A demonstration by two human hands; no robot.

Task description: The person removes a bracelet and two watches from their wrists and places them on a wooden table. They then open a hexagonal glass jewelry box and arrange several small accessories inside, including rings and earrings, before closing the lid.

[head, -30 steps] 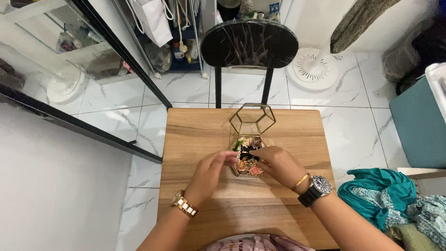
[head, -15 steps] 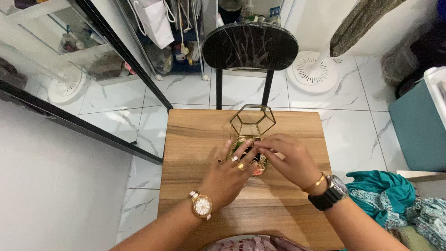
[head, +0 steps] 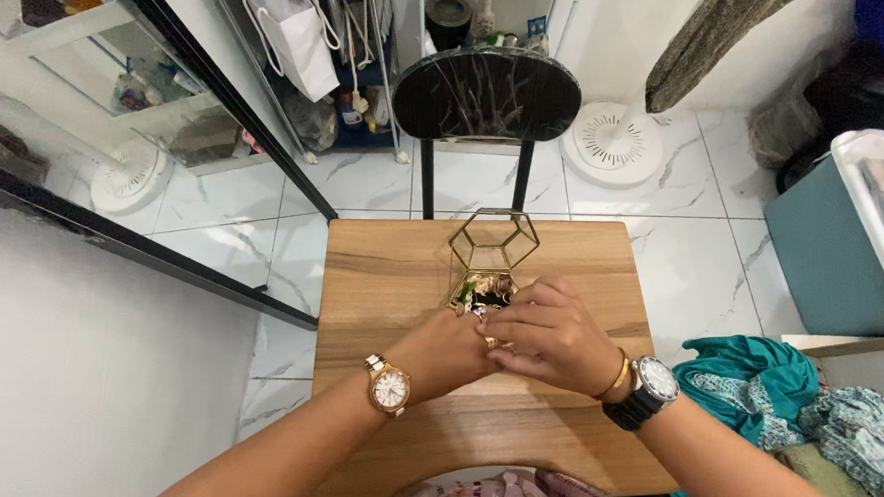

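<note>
Both hands pulled back from box toward body since 0.5 s ago. Right hand point(head: 550, 335) curls over left hand point(head: 446, 350), fingertips pinching at left's finger; grasped item hidden. Hexagonal gold-framed glass box point(head: 488, 276) sits mid-table point(head: 383, 271), lid up, just beyond knuckles. Best: steady left, work slowly above tabletop.

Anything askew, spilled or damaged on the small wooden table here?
Nothing stands out. The hexagonal glass box sits flat on the wooden table with its lid up and its trinkets inside. The left hand and right hand meet just in front of it. Nothing has spilled onto the tabletop.
</note>
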